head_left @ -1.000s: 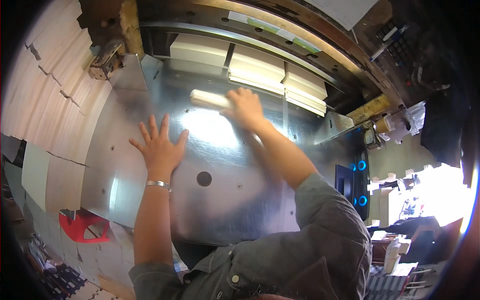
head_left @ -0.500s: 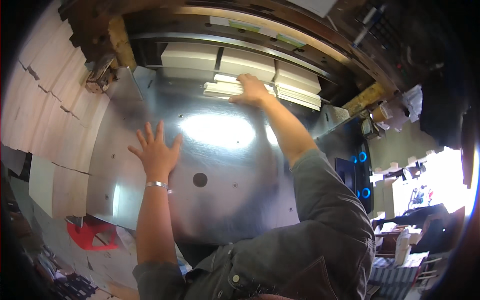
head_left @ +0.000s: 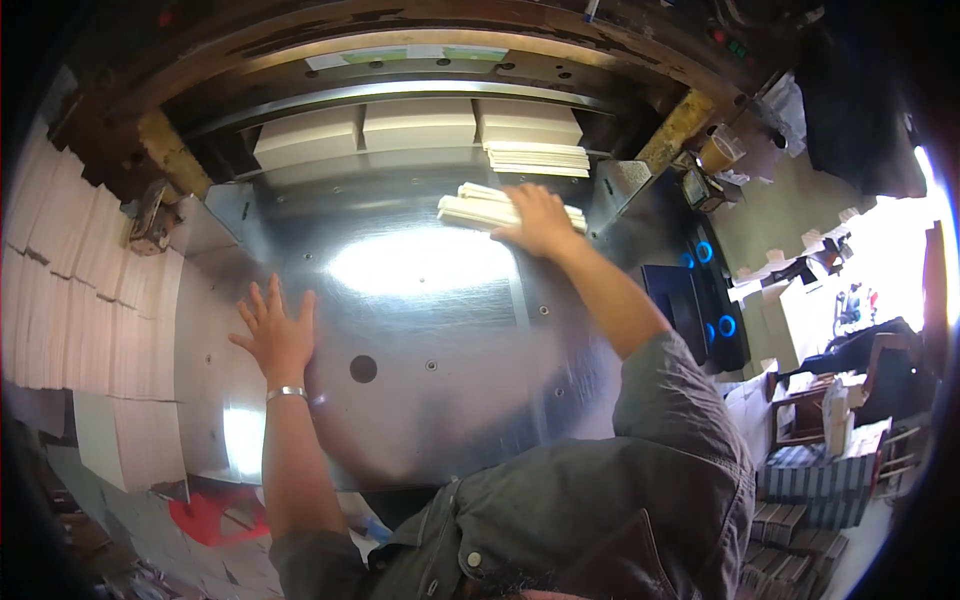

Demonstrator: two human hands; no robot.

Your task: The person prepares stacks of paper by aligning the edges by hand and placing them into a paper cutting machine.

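My left hand [head_left: 277, 328] lies flat on the shiny metal table [head_left: 480, 400], fingers spread, holding nothing. A metal band circles that wrist. Farther right, my right hand [head_left: 540, 220] is closed over a bundle of cream paper strips [head_left: 470, 212], thumb on the near side and fingers over the top. The palm hides part of the bundle, whose strips sit slightly uneven. Just beyond it, another pile of cream strips [head_left: 538, 158] rests in front of the rightmost of three paper stacks [head_left: 420, 125].
Behind the stacks runs a metal bar [head_left: 400, 92] of the machine. Angled metal side plates [head_left: 236, 212] flank the table's back. Tall paper piles [head_left: 100, 270] stand at left. To the right are a dark panel with blue-ringed buttons [head_left: 727, 326] and a cup [head_left: 720, 150].
My right hand has drawn the held strips nearer to me and right, apart from the stacks. The other strip pile stays against its stack. The head view has shifted; my left hand remains flat.
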